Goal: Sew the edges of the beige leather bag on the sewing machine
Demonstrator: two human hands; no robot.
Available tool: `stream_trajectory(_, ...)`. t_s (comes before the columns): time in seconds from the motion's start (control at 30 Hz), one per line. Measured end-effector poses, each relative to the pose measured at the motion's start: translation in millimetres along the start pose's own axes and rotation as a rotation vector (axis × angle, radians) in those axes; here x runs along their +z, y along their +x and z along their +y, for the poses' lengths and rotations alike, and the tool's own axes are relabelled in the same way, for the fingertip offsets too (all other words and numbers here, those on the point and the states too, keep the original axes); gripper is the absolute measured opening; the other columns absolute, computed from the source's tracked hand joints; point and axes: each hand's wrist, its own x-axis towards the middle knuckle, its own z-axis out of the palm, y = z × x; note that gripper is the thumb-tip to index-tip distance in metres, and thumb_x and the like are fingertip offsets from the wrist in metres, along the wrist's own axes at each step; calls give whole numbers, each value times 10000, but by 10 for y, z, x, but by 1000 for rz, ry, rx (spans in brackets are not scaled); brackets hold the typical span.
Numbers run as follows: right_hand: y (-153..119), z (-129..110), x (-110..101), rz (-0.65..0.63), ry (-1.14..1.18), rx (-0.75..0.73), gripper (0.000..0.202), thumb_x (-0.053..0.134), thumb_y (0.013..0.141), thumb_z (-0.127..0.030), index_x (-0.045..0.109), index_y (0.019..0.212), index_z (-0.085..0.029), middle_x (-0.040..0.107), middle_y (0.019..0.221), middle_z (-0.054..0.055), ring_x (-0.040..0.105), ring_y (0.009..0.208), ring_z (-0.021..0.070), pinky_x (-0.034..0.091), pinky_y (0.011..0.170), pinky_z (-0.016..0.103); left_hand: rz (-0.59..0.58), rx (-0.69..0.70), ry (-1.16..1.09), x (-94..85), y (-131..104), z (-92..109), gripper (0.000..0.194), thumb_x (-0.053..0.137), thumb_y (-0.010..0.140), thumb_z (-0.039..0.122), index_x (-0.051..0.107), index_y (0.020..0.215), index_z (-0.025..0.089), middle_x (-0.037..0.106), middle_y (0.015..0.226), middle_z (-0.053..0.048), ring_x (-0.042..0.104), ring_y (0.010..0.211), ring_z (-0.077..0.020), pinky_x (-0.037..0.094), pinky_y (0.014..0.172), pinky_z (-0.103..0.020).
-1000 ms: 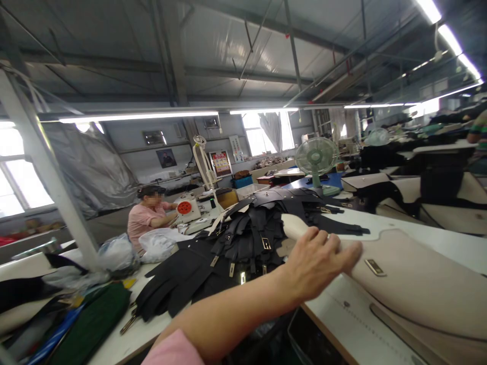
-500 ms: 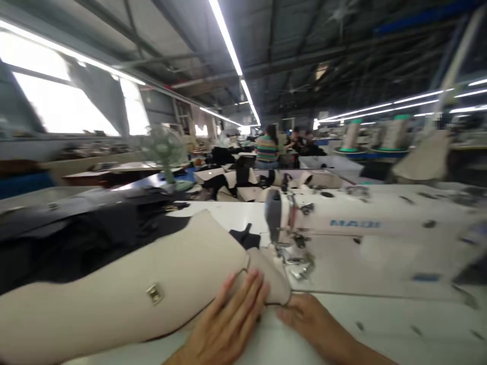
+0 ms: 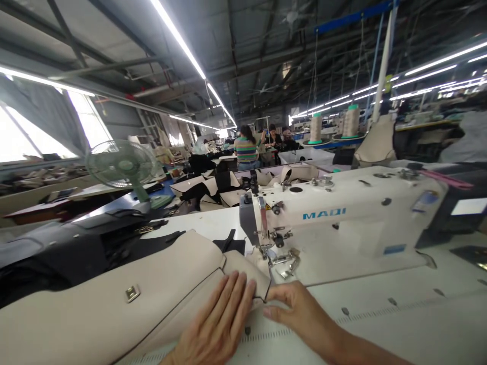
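The head view looks across a white sewing table (image 3: 399,314) with a printed ruler strip running along its near edge. A long beige leather panel with dark piped edging (image 3: 114,299) lies on the table from the left edge toward the middle, its rounded right end pushed up just beside the presser foot (image 3: 283,263) of a white industrial sewing machine marked with blue letters (image 3: 342,223). A small square metal clasp (image 3: 132,293) sits on the panel's upper face.

The left hand (image 3: 216,324) lies flat and open, palm down, fingers spread on the panel close to its right end, pressing it onto the table rather than gripping it. The right hand (image 3: 300,312) rests on the table just right of that end, thumb and forefinger pinched lightly on the panel's dark edge near the needle.

Behind the panel, to the left, lies a heap of black leather pieces (image 3: 76,253), and a green desk fan (image 3: 122,165) stands farther back. Two large cones of thread (image 3: 333,124) stand on a shelf behind the machine.

The room is a long factory hall with a dark metal roof and rows of bright tube lights (image 3: 182,43); daylight comes through windows on the left. Further back, a person in a striped shirt (image 3: 246,151) sits among other workers at tables strewn with beige and black pieces.
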Motion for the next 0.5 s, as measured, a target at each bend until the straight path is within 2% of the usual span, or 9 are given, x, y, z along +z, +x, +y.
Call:
stream_trajectory(0.17, 29, 22, 51, 56, 1, -12, 82, 657, 793, -192, 659, 739, -131, 654, 752, -4, 597, 765, 174, 420, 687, 221, 84, 24, -73, 54, -1, 7, 386, 234, 1020, 86, 515, 1277, 28, 467, 1307, -157, 458, 1208, -267, 221, 1146, -411)
stream_trajectory(0.23, 10, -20, 45, 81, -80, -14, 30, 674, 786, -132, 679, 768, -155, 667, 781, -26, 613, 794, 159, 428, 720, 209, 123, 28, -122, 79, -23, 38, 375, 234, 1026, 72, 556, 1212, 26, 504, 1267, -148, 493, 1173, -247, 220, 1145, -395)
stream_trajectory(0.3, -29, -70, 24, 124, -243, -37, 129, 717, 752, -62, 689, 758, -188, 671, 788, -58, 619, 788, 133, 425, 748, 195, 121, 11, -189, 89, -41, 67, 397, 206, 1033, 59, 575, 1176, 37, 541, 1222, -126, 525, 1129, -214, 204, 1147, -372)
stream_trajectory(0.37, -73, -95, -4, 187, -433, -131, 238, 783, 672, -3, 664, 754, -192, 654, 795, -66, 606, 783, 127, 422, 747, 199, 90, -14, -263, 80, -44, 86, 424, 175, 1041, 60, 579, 1169, 50, 571, 1172, -106, 549, 1080, -182, 179, 1149, -352)
stream_trajectory(0.43, -107, -76, -28, 200, -614, -301, 374, 824, 612, 23, 638, 859, -187, 633, 888, -38, 582, 864, 156, 427, 791, 229, 58, -22, -310, 60, -28, 103, 434, 161, 1046, 67, 577, 1168, 53, 587, 1129, -98, 564, 1035, -167, 160, 1147, -343)
stream_trajectory(0.5, -119, -21, -41, 165, -770, -524, 433, 803, 692, -20, 604, 1044, -176, 609, 1048, 15, 537, 1020, 193, 408, 929, 281, 55, -23, -313, 43, -1, 132, 434, 163, 1043, 63, 585, 1144, 53, 600, 1082, -93, 576, 990, -161, 144, 1146, -343)
